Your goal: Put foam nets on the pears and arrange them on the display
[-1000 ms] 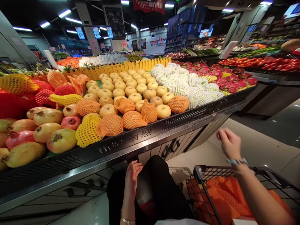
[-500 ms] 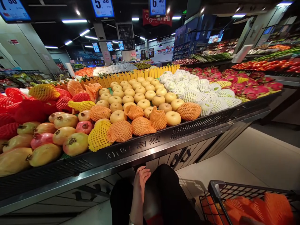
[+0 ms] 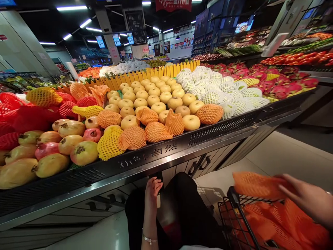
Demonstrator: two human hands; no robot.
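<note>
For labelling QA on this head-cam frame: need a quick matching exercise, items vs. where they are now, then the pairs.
Items:
1. right hand
2. left hand
3. bare yellow pears
4. dragon fruit

Places:
A. in front of the black trousers
B. at the display's right end, past the white-netted fruit
C. on an orange foam net above a wire shopping basket
D. mid-display, among orange-netted fruit

Pairs: 1-C, 2-A, 3-D, 4-B

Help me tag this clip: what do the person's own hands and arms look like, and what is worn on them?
Both hands are bare, with no gloves. The left hand has a thin silver chain bracelet at the wrist, and its forearm shows no sleeve. The right hand runs off the frame edge at the wrist, so little of that arm shows.
</note>
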